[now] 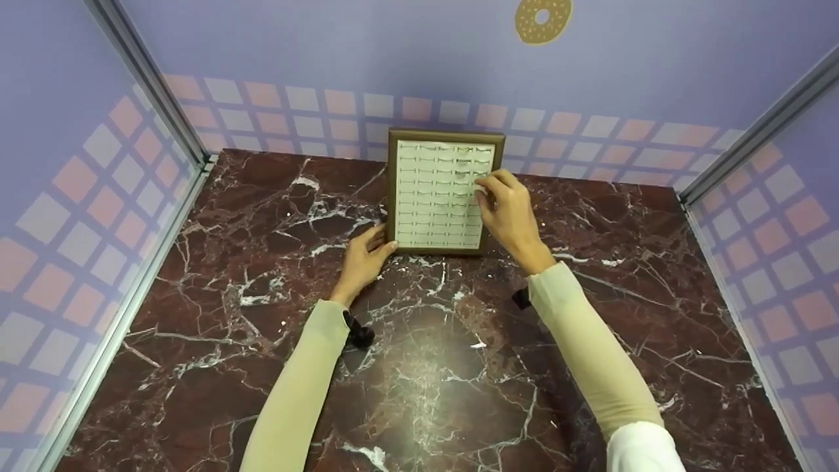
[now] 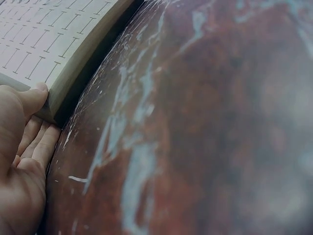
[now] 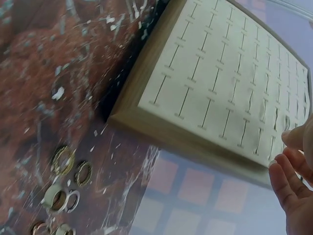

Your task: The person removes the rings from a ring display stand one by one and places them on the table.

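Observation:
A brown-framed ring display board (image 1: pixel 436 216) with rows of slits in its white pad leans upright against the back wall. My left hand (image 1: pixel 365 259) grips its lower left corner, thumb (image 2: pixel 36 95) on the front and fingers behind the frame. At the right-hand column, my right hand (image 1: pixel 508 206) curls with thumb and forefinger pinching right at the pad. What looks like a small ring there is mostly hidden by the fingertips. A few rings (image 1: pixel 463 161) sit in slits near the upper right of the board.
Several loose rings (image 3: pixel 63 160), gold and silver, lie on the dark red marble-patterned tabletop (image 1: pixel 426 341) in the right wrist view. Purple walls with pink and white squares (image 1: pixel 341 101) enclose the back and both sides, joined by metal corner posts (image 1: pixel 160 85).

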### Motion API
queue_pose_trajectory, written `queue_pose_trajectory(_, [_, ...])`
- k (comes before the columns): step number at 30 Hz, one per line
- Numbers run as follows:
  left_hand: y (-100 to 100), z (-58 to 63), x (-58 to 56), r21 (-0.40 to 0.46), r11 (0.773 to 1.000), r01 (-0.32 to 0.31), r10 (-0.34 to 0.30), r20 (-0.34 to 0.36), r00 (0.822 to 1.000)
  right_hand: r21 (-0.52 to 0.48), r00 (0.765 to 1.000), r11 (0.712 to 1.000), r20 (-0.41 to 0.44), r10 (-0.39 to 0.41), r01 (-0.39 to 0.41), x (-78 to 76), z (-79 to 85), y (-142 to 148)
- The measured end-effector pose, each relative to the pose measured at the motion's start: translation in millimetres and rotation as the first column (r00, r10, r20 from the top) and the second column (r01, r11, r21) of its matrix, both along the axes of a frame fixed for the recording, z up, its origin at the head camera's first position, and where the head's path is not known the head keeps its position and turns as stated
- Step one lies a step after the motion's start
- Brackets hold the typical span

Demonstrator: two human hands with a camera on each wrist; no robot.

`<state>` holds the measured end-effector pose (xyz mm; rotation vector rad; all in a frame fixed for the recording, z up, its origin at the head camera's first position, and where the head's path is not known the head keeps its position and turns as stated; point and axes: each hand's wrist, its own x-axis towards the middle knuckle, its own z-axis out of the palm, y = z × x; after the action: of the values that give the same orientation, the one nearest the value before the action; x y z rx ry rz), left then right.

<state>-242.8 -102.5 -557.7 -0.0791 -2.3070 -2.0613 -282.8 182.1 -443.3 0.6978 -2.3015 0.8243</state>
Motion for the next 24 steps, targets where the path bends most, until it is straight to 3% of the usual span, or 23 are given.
queue_pose_trajectory(24, [0, -0.2, 0.2, 0.005, 1.000, 0.007, -0.007, -0.006, 1.000, -0.023, 0.997, 0.997, -0.022, -0.072, 0.071, -18.1, 0.1, -32])
